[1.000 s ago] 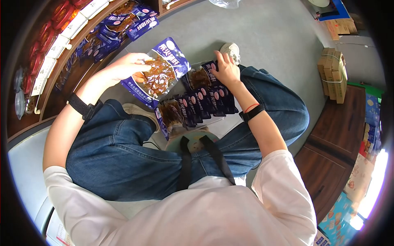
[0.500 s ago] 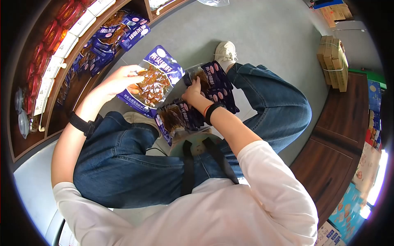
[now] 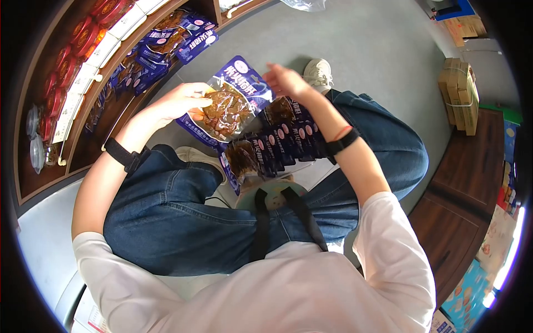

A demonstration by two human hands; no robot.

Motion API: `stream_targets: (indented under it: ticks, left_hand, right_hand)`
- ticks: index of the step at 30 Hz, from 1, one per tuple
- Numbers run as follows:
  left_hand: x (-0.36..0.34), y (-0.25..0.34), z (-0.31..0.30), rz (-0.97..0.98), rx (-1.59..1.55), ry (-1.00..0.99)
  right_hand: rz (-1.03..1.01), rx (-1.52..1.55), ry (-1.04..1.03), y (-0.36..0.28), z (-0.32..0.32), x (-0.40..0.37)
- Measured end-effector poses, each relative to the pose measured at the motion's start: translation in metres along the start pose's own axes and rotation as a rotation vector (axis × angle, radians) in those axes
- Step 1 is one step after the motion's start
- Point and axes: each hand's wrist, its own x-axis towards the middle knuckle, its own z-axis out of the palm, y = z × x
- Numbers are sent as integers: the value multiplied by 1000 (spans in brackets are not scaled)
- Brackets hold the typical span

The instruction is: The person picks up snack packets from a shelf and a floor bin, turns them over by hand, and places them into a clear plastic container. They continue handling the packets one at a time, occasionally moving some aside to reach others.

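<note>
My left hand (image 3: 187, 102) pinches the left edge of a purple vacuum-packed food packet (image 3: 226, 111) with a clear window showing brown, glossy contents. The packet is held tilted above the floor between my knees. At its upper right edge is my right hand (image 3: 286, 82), fingers apart and close beside the purple corner. Below the held packet, a row of similar purple packets (image 3: 280, 147) stands packed side by side between my legs. Part of that row is hidden behind the held packet.
To the left, a wooden shelf (image 3: 83, 133) carries more purple packets (image 3: 158, 47) and red-lidded round tubs (image 3: 66, 66). A strapped bundle of cardboard (image 3: 458, 94) stands at right beside a dark wooden cabinet (image 3: 466, 161). My shoe (image 3: 318, 75) rests on the grey floor (image 3: 366, 50).
My right hand has left the row of packets and risen to the upper right edge of the held packet. My left hand still holds that packet, which appears slightly farther right.
</note>
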Motion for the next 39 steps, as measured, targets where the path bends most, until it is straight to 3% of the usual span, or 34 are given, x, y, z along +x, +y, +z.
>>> stream_targets:
  ticks: [1,2,4,8,10,12,14,17,19,20,22,24,27,32,39]
  left_hand:
    - [2,0,0,37,30,-17]
    - [2,1,2,34,28,-15]
    - [1,7,5,109,94,-31]
    - [3,9,13,73,185,-168]
    - [9,3,16,39,220,-195]
    - [19,-18,17,299,340,121]
    - [13,-8,12,161,204,174]
    - [11,-15,-14,31,-11,81]
    - [8,-18,-20,40,-12,90]
    - [6,-18,-21,47,-9,101]
    - [6,-16,-17,39,-21,96]
    - [7,-15,-13,14,6,46]
    - [5,-11,-9,-19,61,-11]
    - [9,-13,-10,-19,74,-18]
    - [3,-7,-10,-12,62,5]
  right_hand:
    - [-24,105,-216,-10,-14,-6]
    - [-92,71,-292,-19,-20,-19]
    - [-285,-296,-279,-42,-13,-56]
    - [-241,-672,-402,-43,1,-80]
    - [-260,-678,-382,-36,1,-91]
    - [-239,-404,-289,-37,-7,-104]
    - [-165,-369,-158,-28,-23,-102]
    - [-140,-646,7,-24,-39,-105]
    - [-531,-1017,277,9,-59,-84]
    - [-532,-1020,276,14,-64,-81]
    - [-340,-1070,266,17,-68,-80]
    - [-370,-1004,318,19,-70,-82]
    - [-310,-1150,314,9,-78,-93]
    - [-325,-1288,424,21,-92,-95]
    - [-431,-1043,374,14,-92,-97]
